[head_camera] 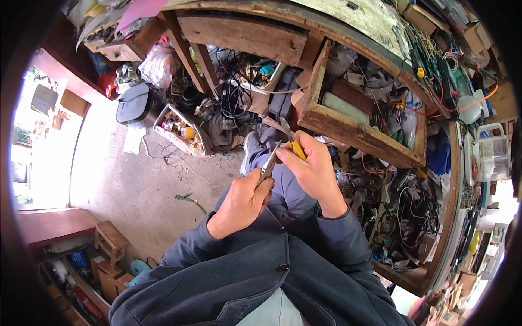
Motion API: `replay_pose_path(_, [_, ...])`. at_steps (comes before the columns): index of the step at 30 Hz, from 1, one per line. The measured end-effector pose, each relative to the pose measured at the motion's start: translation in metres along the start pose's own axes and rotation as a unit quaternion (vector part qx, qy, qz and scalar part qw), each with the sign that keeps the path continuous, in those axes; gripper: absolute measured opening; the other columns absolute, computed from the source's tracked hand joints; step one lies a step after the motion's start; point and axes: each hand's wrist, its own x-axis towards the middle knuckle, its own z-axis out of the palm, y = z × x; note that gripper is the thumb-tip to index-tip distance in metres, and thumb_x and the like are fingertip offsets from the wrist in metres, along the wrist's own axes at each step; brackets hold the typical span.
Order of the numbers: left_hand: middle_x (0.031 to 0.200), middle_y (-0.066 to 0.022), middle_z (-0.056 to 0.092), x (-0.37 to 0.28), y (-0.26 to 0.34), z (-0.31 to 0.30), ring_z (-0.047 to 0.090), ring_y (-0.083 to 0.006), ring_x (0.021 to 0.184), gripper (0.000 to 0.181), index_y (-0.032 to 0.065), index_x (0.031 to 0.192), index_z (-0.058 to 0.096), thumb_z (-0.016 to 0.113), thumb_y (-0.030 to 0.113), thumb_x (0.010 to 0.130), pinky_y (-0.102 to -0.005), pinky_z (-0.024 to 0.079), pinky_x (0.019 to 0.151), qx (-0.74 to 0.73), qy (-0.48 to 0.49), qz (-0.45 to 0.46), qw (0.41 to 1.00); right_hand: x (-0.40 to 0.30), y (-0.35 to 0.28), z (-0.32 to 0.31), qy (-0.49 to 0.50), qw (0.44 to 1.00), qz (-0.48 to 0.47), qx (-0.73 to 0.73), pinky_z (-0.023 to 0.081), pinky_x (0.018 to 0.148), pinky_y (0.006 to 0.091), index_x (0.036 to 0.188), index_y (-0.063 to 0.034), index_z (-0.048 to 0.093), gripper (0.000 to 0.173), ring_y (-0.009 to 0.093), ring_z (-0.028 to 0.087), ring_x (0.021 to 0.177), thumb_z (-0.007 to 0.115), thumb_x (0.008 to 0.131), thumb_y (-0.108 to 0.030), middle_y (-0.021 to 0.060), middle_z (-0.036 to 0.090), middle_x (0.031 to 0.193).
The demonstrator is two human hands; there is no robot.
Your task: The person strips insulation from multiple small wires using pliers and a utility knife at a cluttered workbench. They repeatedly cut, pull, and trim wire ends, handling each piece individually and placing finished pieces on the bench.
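In front of my lap, my left hand [246, 199] grips a pair of long-nose pliers [269, 165], their metal jaws pointing up and away from me. Close beside it, my right hand [312, 167] is closed around a yellow-handled tool [298, 150]. A metal blade-like part [286, 128] extends from its far end; the exact kind of tool is unclear. My right thumb and fingertips meet right by the tips of the pliers. Whether they pinch something small there is too fine to tell.
An open wooden drawer [359, 132] full of parts juts out at the right, below the workbench [363, 20]. Tangled cables [408, 212] fill the space under it. A scrap-filled box [183, 130] and a black bin [133, 105] stand on the concrete floor [134, 191]. A wooden stool [111, 240] is lower left.
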Motion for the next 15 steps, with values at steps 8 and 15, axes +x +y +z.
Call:
replay_pose_path(8, [0.063, -0.0097, 0.059, -0.003, 0.000, 0.003, 0.056, -0.0195, 0.054, 0.024, -0.0012, 0.094, 0.053, 0.057, 0.020, 0.106, -0.0361, 0.044, 0.053, 0.022, -0.016, 0.005, 1.000, -0.002, -0.007, -0.016, -0.072, 0.993, 0.071, 0.060, 0.044, 0.055, 0.0281, 0.083, -0.0007, 0.053, 0.018, 0.006, 0.054, 0.063, 0.064, 0.095, -0.008, 0.0030, 0.058, 0.067])
replay_pose_path(15, [0.065, -0.0138, 0.060, -0.007, 0.000, 0.007, 0.057, -0.0265, 0.054, 0.022, -0.0017, 0.094, 0.054, 0.057, 0.017, 0.105, -0.0396, 0.045, 0.054, 0.059, 0.017, 0.031, 0.998, -0.004, -0.019, -0.010, -0.033, 0.982, -0.074, -0.172, 0.043, 0.054, 0.0387, 0.080, 0.0006, 0.050, 0.017, 0.035, 0.051, 0.057, 0.065, 0.084, -0.004, 0.0175, 0.055, 0.068])
